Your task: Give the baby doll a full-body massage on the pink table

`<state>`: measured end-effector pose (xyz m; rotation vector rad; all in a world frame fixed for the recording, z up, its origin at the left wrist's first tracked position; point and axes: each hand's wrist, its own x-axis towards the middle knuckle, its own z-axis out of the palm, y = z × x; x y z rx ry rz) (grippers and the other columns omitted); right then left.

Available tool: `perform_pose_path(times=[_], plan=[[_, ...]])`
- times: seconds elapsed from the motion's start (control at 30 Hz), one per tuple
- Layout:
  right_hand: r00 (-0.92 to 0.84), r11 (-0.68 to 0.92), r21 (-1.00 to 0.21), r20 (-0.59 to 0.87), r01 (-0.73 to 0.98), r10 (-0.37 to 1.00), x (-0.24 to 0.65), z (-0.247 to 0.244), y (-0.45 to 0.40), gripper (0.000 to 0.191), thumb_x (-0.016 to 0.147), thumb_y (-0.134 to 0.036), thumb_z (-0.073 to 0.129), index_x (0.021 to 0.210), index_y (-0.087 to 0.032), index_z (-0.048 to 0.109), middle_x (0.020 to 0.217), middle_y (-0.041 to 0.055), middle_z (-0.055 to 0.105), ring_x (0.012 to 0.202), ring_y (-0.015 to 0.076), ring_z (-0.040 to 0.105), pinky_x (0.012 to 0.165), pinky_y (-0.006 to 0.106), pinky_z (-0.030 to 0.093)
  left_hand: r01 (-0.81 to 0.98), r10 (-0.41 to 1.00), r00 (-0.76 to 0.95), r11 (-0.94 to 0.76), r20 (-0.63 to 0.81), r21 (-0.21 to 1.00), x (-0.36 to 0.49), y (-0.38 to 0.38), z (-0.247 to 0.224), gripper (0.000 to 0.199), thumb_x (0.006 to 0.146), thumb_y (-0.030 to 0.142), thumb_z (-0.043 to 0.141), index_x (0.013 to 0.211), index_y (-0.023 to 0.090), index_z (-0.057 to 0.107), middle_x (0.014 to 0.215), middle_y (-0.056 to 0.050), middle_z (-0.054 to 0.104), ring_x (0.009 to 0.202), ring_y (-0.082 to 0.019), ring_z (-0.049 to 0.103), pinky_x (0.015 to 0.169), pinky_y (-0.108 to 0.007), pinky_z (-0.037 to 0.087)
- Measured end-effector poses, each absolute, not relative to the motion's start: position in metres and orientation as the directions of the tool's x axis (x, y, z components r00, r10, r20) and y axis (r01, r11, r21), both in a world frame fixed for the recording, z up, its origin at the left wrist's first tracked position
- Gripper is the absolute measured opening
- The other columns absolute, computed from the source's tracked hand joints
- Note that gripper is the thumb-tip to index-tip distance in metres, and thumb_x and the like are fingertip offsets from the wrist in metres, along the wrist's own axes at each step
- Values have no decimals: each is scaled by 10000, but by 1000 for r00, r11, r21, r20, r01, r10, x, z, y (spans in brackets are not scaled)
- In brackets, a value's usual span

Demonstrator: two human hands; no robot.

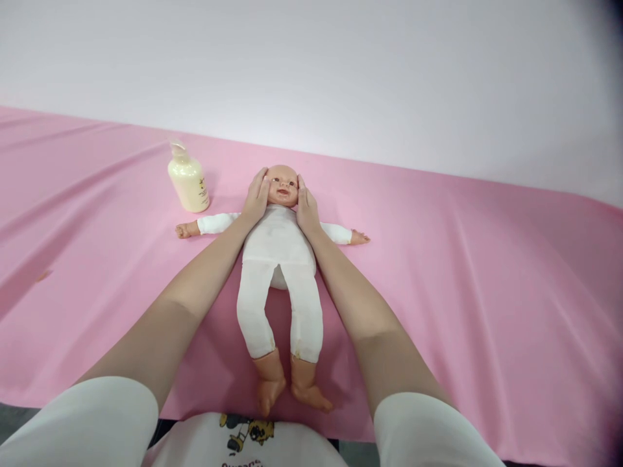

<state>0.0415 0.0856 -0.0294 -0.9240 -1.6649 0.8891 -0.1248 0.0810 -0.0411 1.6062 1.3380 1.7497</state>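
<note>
A baby doll [280,237] with a white cloth body lies on its back in the middle of the table. Its bald head [283,176] points away from me, its arms are spread sideways and its bare feet are towards me. My left hand [257,196] lies along the left side of the doll's head, fingers stretched out and close together. Against the other side of the head rests my right hand [307,204], also flat with straight fingers. The palms face the doll and are mostly hidden.
A cream-coloured pump bottle [189,181] stands upright beyond the doll's arm on the left. Pink cloth [438,272] with soft folds covers the table. A plain white wall [311,78] rises behind its far edge.
</note>
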Motion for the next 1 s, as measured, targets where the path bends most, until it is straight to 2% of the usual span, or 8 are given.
perform_pose_path(times=[0.07, 0.17, 0.27, 0.33, 0.5, 0.67, 0.83, 1.0], plan=[[-210, 432, -891, 401, 136, 892, 41, -28, 86, 978, 907, -818, 231, 1552, -92, 341, 1597, 107, 398, 1512, 224, 352, 1302, 357, 229, 284, 811, -252, -460, 528, 842, -125, 83, -42, 858, 899, 831, 222, 1412, 197, 486, 1535, -140, 473, 1471, -244, 411, 1252, -385, 303], [-242, 418, -900, 381, 125, 892, 41, -26, 84, 975, 858, -819, 408, 1564, -151, 330, 1636, 73, 328, 1537, 215, 304, 1309, 367, 216, 295, 817, -242, -451, 523, 842, -127, 82, -42, 848, 911, 811, 236, 1422, 178, 479, 1548, -153, 457, 1477, -248, 402, 1261, -389, 284], [-289, 405, -901, 352, 152, 891, 42, -25, 81, 1078, 764, -778, 618, 1596, -195, 257, 1640, 63, 319, 1547, 241, 284, 1310, 400, 211, 361, 829, -193, -438, 526, 823, -128, 77, -39, 885, 838, 799, 490, 1459, 172, 434, 1582, -171, 400, 1501, -293, 353, 1275, -421, 244], [-297, 405, -902, 349, 153, 889, 43, -24, 80, 1135, 740, -776, 646, 1605, -171, 229, 1636, 83, 322, 1550, 259, 271, 1308, 406, 210, 409, 833, -147, -440, 534, 799, -130, 74, -36, 1001, 740, 754, 670, 1487, 151, 387, 1595, -199, 360, 1512, -333, 318, 1277, -455, 225], [-318, 411, -902, 355, 129, 879, 45, -28, 84, 1130, 747, -781, 629, 1608, -176, 216, 1649, 80, 290, 1555, 266, 256, 1303, 429, 212, 432, 855, -31, -457, 518, 778, -138, 71, -31, 1079, 671, 657, 794, 1520, 180, 329, 1620, -199, 299, 1528, -368, 258, 1271, -506, 205], [-335, 406, -909, 355, 95, 873, 46, -30, 88, 1005, 820, -758, 555, 1606, -229, 217, 1664, 29, 254, 1558, 211, 252, 1313, 412, 177, 414, 863, 6, -463, 506, 784, -144, 76, -34, 978, 768, 651, 716, 1539, 211, 304, 1639, -170, 267, 1546, -339, 223, 1286, -488, 168], [-325, 386, -917, 336, 99, 884, 44, -31, 87, 1007, 824, -789, 519, 1609, -246, 202, 1670, 23, 237, 1562, 214, 240, 1313, 417, 172, 385, 847, -20, -485, 532, 786, -144, 79, -39, 879, 829, 735, 585, 1513, 234, 353, 1633, -143, 304, 1543, -306, 249, 1292, -457, 160], [-318, 379, -919, 330, 105, 889, 41, -31, 87, 998, 850, -807, 446, 1612, -216, 191, 1676, 34, 221, 1566, 206, 229, 1314, 399, 182, 384, 832, -64, -489, 551, 783, -141, 79, -40, 875, 857, 810, 440, 1491, 208, 398, 1613, -150, 347, 1529, -279, 288, 1291, -427, 179]])
